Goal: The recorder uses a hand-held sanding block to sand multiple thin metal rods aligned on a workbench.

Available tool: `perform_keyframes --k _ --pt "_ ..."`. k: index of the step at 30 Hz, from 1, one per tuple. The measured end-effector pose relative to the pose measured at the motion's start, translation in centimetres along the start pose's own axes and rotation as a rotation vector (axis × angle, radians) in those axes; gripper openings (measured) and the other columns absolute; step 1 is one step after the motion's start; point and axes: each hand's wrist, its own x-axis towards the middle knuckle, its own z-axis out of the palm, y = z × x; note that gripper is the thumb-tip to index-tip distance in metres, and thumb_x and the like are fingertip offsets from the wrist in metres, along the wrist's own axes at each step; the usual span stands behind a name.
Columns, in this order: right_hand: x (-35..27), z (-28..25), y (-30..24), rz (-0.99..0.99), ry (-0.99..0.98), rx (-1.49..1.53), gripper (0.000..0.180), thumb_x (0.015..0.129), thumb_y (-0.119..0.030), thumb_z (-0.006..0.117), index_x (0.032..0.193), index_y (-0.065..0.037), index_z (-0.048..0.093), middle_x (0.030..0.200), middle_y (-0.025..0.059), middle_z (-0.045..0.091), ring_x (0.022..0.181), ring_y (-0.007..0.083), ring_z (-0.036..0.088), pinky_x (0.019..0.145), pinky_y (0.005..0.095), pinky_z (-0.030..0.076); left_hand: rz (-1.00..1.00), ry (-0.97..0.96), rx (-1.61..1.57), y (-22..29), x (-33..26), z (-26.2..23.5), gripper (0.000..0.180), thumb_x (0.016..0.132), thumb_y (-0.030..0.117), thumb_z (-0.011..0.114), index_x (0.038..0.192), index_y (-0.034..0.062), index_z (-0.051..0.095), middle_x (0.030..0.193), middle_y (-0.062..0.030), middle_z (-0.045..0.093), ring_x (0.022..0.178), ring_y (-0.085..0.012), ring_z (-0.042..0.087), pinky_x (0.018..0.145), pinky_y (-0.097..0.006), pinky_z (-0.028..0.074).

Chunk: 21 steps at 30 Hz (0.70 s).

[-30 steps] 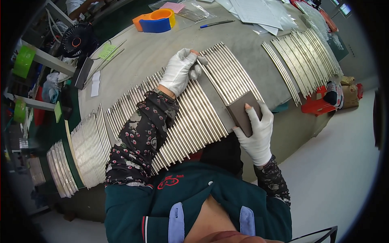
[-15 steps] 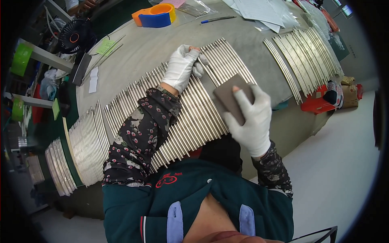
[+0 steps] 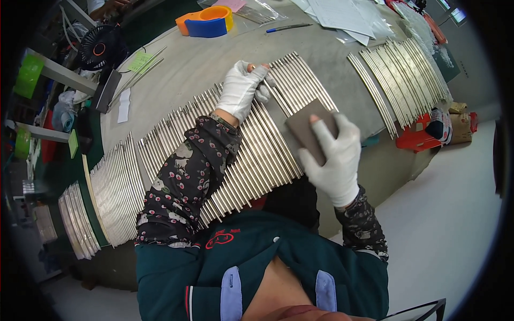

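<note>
Right now I see both hands in white gloves over a grey worktop [image 3: 187, 69] that is covered with rows of thin metal rods. My left hand [image 3: 242, 88] lies on the long row of metal rods [image 3: 257, 155] near the upper middle of the frame, fingers [image 3: 262, 92] curled down and pressing on the rod ends; I cannot tell whether they pinch a single rod or only hold the row flat. My right hand [image 3: 334, 158], right of centre, grasps a brown-grey abrasive pad [image 3: 306, 130], with the pad flat under the fingers and one bare fingertip showing through the glove (the glove tip looks cut off there). The pad sits on the rods at the gap between the long row and the shorter batch [image 3: 300, 80] just above it.

A second fan of rods [image 3: 401, 75] lies at the upper right, well apart from the hands, and more bundles [image 3: 115, 187] curve away toward the lower left edge of the worktop. Near the top of the frame sit rolls of orange and blue tape [image 3: 208, 22], with a blue pen [image 3: 289, 27] just beside them and sheets of paper [image 3: 342, 13] further right. A small black desk fan [image 3: 99, 48] stands at the upper left. At the right edge, below the worktop, is a red crate [image 3: 415, 136].
</note>
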Motion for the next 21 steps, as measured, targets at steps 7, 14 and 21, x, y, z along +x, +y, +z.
perform_keyframes --k 7,14,21 --pt "0.9 -0.5 0.7 0.079 0.005 -0.033 0.049 0.066 -0.019 0.073 0.112 -0.007 0.062 0.112 0.0231 0.052 0.098 0.0369 0.051 0.083 0.0428 0.045 0.005 -0.007 0.049 0.3 0.2 0.5 0.027 0.091 0.022 0.064 0.09 0.0058 0.042 0.072 -0.0126 0.063 0.044 -0.011 0.055 0.037 -0.02 0.042" --pt "2.1 0.8 1.1 0.061 0.107 -0.117 0.05 0.068 -0.025 0.073 0.113 -0.008 0.061 0.114 0.0208 0.049 0.093 0.0352 0.052 0.081 0.0446 0.045 0.019 -0.009 0.056 -0.2 0.5 0.3 0.026 0.092 0.022 0.062 0.094 0.0039 0.044 0.072 -0.0113 0.063 0.045 -0.0109 0.054 0.038 -0.02 0.043" --pt "2.9 1.3 0.9 0.083 0.1 -0.133 0.049 0.068 -0.023 0.072 0.113 -0.008 0.061 0.111 0.0225 0.05 0.094 0.0346 0.053 0.079 0.0453 0.046 0.032 -0.015 0.05 -0.1 0.6 0.2 0.024 0.092 0.02 0.061 0.093 0.0029 0.044 0.072 -0.0113 0.063 0.046 -0.0111 0.055 0.038 -0.021 0.044"
